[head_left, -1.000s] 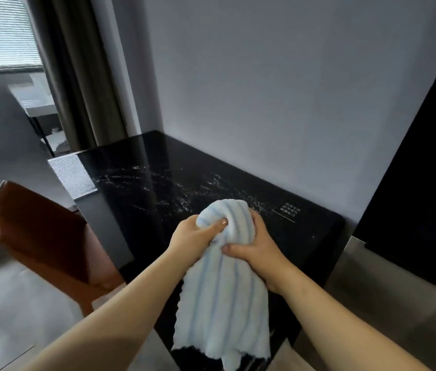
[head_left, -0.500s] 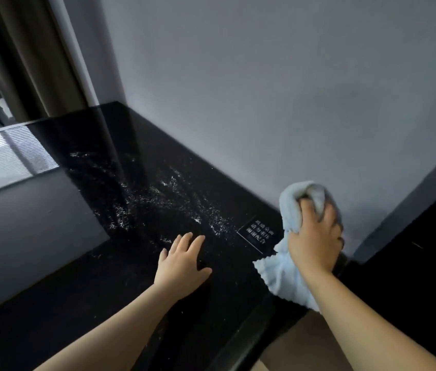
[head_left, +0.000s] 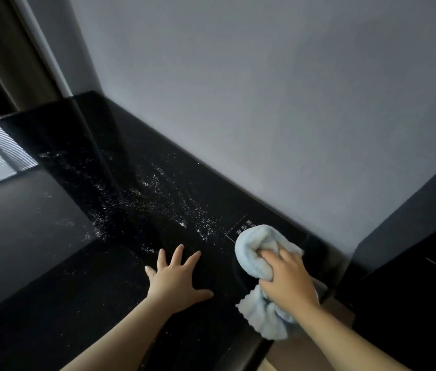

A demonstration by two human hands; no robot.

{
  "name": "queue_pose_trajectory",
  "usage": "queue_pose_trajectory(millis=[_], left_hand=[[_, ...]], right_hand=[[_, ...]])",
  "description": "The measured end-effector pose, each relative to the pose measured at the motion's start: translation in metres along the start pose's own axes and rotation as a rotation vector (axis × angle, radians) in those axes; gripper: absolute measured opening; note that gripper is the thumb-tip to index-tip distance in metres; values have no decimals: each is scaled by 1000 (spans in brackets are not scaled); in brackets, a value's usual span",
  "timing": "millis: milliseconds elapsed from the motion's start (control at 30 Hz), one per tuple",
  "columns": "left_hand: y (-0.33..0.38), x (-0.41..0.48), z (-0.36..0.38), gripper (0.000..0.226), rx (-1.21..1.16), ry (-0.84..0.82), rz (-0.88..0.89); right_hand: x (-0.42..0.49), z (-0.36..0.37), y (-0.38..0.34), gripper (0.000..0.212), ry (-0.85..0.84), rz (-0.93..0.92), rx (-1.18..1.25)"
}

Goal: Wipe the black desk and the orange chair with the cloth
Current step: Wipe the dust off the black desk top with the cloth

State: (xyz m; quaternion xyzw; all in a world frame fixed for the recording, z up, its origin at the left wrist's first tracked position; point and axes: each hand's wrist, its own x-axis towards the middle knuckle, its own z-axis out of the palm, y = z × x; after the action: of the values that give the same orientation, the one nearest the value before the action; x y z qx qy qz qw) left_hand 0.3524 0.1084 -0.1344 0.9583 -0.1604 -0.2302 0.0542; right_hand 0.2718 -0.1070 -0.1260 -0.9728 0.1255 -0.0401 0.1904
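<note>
Gripping the bunched blue cloth point(head_left: 253, 246) in curled right fingers point(head_left: 269, 255), pressing it onto the black counter point(head_left: 51, 285) near the wall point(head_left: 265, 103); bracing with left fingers point(head_left: 178, 254) spread flat. Desk wipe apparently starting (chair unseen); next, likely sweeping left through the white specks point(head_left: 158, 199).

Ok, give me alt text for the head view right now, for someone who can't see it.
The right hand grips a bunched pale blue cloth pressed on the glossy black desk near the grey wall. The left hand lies flat and splayed beside white specks scattered across the desktop.
</note>
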Motion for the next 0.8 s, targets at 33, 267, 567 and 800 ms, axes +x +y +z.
queue_pose_trajectory(millis=[33, 267, 567, 800], left_hand=[[0, 0, -1, 98, 3, 3, 1], [-2, 2, -1, 98, 26, 16, 5], [-7, -2, 4, 94, 64, 43, 36], [-9, -3, 6, 94, 75, 67, 30]], right_hand=[[3, -6, 3, 32, 37, -4, 85], [41, -17, 17, 40, 2, 438, -74], [27, -12, 9, 14, 369, 159, 226], [22, 7, -2, 64, 59, 221, -111]])
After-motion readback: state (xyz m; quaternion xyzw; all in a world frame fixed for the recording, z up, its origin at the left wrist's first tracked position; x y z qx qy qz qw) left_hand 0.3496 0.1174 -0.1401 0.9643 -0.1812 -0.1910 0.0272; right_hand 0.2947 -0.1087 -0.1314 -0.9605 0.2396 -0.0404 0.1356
